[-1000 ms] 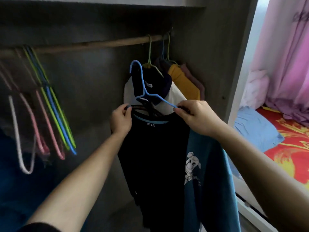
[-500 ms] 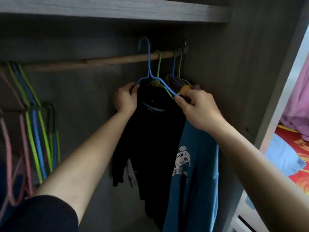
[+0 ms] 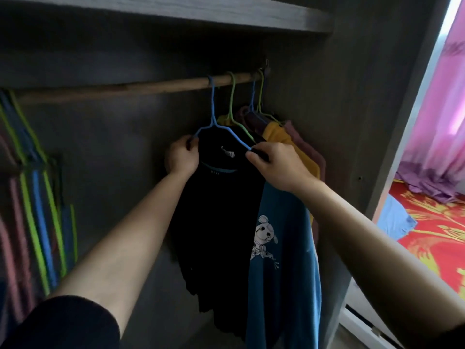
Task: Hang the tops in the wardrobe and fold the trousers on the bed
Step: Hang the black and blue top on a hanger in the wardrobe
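A black and blue top (image 3: 226, 217) with a white cartoon print hangs on a blue hanger (image 3: 213, 114). The hanger's hook sits over the wooden rail (image 3: 125, 88) inside the wardrobe. My left hand (image 3: 181, 157) pinches the hanger's left shoulder and the top's fabric. My right hand (image 3: 276, 165) pinches the right shoulder of the same hanger. Right of it hang a yellow top (image 3: 279, 136) and a mauve top (image 3: 305, 149) on green and blue hangers.
Several bare hangers (image 3: 37, 202) in green, blue and pink hang at the rail's left end. A shelf (image 3: 176, 11) runs above the rail. The wardrobe's side wall (image 3: 352, 122) stands right; beyond it lie a bed with a red sheet (image 3: 437, 235), a blue garment (image 3: 395, 220) and pink curtains (image 3: 442, 96).
Both hands lifted the hanger with the top up to the rail; its hook now sits over the rail, left of the green hanger.
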The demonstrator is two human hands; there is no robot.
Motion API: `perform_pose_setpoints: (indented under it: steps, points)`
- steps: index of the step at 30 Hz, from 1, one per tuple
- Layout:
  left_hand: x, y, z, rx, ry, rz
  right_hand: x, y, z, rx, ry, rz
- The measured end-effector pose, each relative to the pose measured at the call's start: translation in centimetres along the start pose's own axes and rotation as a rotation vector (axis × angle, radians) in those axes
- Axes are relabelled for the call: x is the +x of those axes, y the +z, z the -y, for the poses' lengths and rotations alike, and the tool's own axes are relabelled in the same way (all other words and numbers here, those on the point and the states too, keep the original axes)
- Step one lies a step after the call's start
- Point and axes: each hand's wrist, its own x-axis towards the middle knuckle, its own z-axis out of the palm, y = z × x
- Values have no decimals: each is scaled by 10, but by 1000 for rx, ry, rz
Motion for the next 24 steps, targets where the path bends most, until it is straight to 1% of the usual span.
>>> perform_pose_setpoints:
  steps: [4, 8, 11, 13, 15, 19, 22, 24]
  points:
    - [-37, -13, -13, -26, 65, -39, -23, -1, 0, -144, 59, -60]
    - [-95, -23, -26, -65, 181, -74, -77, 7, -1, -266, 125, -245]
    - [-146, -25, -26, -99, 333, -75, -136, 15, -8, -322, 142, -369]
    - [-187, -18, -22, -121, 457, -41, -186, 21, -17, -345, 205, -362]
    - [-231, -5, -19, -110, 553, -12, -237, 22, -25, -371, 282, -313]
    - [-323, 19, -31, -135, 597, 106, -335, 2, -39, -438, 433, -257]
    - [-382, 40, -59, -191, 660, 212, -401, -27, -55, -519, 573, -287]
    - [-415, 57, -83, -188, 705, 299, -441, -49, -68, -563, 670, -314]
